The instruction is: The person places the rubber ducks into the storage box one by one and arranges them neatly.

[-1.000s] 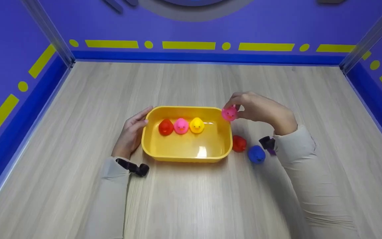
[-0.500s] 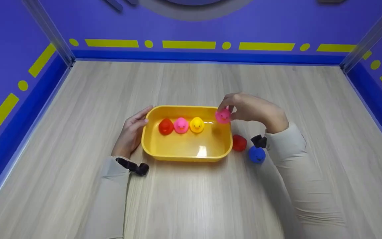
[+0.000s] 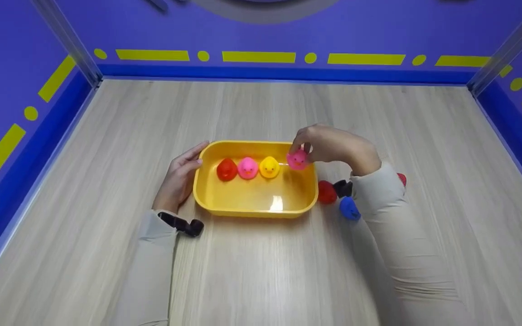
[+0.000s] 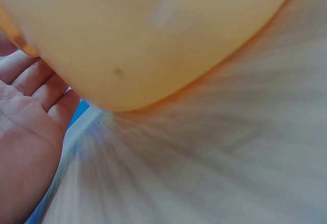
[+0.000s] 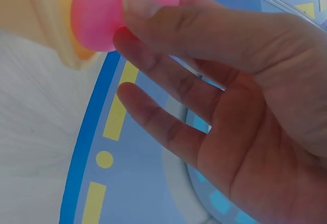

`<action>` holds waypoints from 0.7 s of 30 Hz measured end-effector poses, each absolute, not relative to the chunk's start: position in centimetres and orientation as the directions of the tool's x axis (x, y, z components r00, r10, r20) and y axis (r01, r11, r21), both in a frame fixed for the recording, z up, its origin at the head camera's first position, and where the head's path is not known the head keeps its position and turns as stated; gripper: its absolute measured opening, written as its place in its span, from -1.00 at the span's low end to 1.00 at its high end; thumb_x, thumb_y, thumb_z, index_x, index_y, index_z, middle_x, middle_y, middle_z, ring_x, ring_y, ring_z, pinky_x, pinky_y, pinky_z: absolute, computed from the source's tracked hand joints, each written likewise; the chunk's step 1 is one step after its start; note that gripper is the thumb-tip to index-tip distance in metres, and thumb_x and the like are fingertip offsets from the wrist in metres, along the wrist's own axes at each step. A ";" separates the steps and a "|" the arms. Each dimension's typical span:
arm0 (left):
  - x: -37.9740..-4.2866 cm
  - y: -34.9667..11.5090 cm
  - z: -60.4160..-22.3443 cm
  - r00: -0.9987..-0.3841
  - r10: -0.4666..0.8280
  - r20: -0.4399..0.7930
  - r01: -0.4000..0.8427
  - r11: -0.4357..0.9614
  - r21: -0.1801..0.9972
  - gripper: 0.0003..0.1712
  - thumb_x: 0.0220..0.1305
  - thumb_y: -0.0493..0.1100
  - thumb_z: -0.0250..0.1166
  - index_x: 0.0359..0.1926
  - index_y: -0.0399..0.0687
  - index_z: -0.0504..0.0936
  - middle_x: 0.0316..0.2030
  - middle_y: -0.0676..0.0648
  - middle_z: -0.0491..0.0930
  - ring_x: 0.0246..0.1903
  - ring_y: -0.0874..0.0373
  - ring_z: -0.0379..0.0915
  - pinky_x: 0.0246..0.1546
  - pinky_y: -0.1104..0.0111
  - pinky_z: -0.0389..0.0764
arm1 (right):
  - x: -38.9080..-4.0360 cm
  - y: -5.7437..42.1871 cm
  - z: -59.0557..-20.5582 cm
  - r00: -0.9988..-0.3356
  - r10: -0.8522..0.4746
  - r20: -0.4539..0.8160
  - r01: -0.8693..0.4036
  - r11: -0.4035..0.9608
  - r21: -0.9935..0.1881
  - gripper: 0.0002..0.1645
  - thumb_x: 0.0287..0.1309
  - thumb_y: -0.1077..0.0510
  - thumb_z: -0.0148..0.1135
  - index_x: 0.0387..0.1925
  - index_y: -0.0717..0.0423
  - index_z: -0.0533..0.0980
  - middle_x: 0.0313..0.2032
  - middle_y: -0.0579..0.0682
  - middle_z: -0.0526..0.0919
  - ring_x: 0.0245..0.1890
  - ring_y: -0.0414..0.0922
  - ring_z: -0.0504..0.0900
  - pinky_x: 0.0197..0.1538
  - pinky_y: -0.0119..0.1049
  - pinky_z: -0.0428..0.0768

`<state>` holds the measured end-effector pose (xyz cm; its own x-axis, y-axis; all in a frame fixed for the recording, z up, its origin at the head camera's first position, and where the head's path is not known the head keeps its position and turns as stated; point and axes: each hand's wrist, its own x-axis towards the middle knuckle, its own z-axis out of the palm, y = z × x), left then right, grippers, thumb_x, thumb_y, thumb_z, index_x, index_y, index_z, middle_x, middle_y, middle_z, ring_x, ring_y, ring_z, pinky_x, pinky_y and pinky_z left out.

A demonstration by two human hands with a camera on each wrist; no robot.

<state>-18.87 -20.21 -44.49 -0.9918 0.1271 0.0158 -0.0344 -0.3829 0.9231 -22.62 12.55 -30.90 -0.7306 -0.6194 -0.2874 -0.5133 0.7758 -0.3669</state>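
In the head view, a yellow plastic tub [image 3: 243,212] sits mid-table. A red rubber duck [image 3: 227,170], a pink rubber duck [image 3: 248,168] and a yellow rubber duck [image 3: 269,167] stand in a row inside it. My left hand [image 3: 178,174] holds the tub's left end, thumb at the rim and fingers along the outer wall. With thumb and fingertips, my right hand [image 3: 333,145] pinches another pink rubber duck [image 3: 297,160] over the tub's back right corner. The right wrist view shows this held pink duck [image 5: 102,15] beside the tub's wall [image 5: 30,15].
Right of the tub, a second red duck [image 3: 327,192] and a blue duck [image 3: 350,208] lie on the wooden table [image 3: 261,271]. Part of a red object [image 3: 402,179] shows behind the right sleeve. Purple-blue panels [image 3: 261,38] border the table.
My right hand has carried the pink duck leftward, from the tub's right rim to just inside it. A red object has come into view behind the sleeve. My left hand stays put.
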 end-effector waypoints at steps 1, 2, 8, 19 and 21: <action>-18.9 -20.2 -44.5 -0.992 0.122 0.017 -0.031 -0.383 0.923 -0.38 0.28 -0.46 -0.06 0.38 -0.46 0.14 0.43 -0.31 0.12 0.39 0.05 0.13 0.38 0.29 0.26 | -22.7 12.4 -30.9 -0.731 -0.614 -0.297 -0.506 0.780 -0.369 -0.62 0.06 0.37 0.32 -0.07 0.02 0.67 -0.10 -0.02 0.68 -0.13 -0.04 0.60 -0.04 -0.19 0.69; -19.0 -20.2 -44.5 -0.992 0.121 0.018 -0.030 -0.382 0.924 -0.38 0.28 -0.46 -0.06 0.37 -0.47 0.14 0.42 -0.31 0.12 0.40 0.03 0.11 0.38 0.29 0.25 | -22.8 12.3 -30.8 -0.731 -0.611 -0.304 -0.501 0.783 -0.369 -0.62 0.06 0.37 0.32 -0.06 0.02 0.67 -0.10 -0.02 0.67 -0.13 -0.04 0.59 -0.03 -0.18 0.69; -19.0 -20.2 -44.3 -0.994 0.109 0.009 -0.035 -0.394 0.919 -0.39 0.28 -0.46 -0.05 0.37 -0.45 0.17 0.40 -0.28 0.19 0.38 0.04 0.14 0.36 0.29 0.28 | -23.1 11.5 -30.8 -0.729 -0.600 -0.329 -0.495 0.794 -0.352 -0.63 0.05 0.36 0.33 -0.08 0.03 0.67 -0.12 -0.01 0.66 -0.15 -0.02 0.56 -0.02 -0.17 0.68; -18.8 -20.4 -44.5 -0.991 0.133 0.005 -0.049 -0.401 0.915 -0.38 0.30 -0.43 -0.04 0.38 -0.41 0.17 0.39 -0.20 0.25 0.31 0.17 0.26 0.33 0.36 0.33 | -23.5 10.3 -31.4 -0.727 -0.554 -0.406 -0.448 0.831 -0.330 -0.64 0.03 0.38 0.34 -0.10 0.05 0.65 -0.14 0.01 0.62 -0.18 -0.01 0.53 0.01 -0.16 0.67; -18.8 -20.3 -44.5 -0.991 0.131 0.001 -0.052 -0.400 0.915 -0.38 0.30 -0.43 -0.04 0.38 -0.41 0.17 0.39 -0.21 0.24 0.30 0.18 0.26 0.33 0.37 0.33 | -23.5 10.1 -31.5 -0.726 -0.541 -0.424 -0.432 0.839 -0.330 -0.64 0.03 0.38 0.33 -0.11 0.04 0.65 -0.13 0.02 0.62 -0.18 0.00 0.52 0.02 -0.16 0.66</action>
<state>-18.84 -20.34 -44.52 -0.9913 0.1315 0.0015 -0.0516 -0.3997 0.9152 -23.52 10.12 -31.51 -0.7264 -0.5410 -0.4239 -0.4322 0.8391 -0.3302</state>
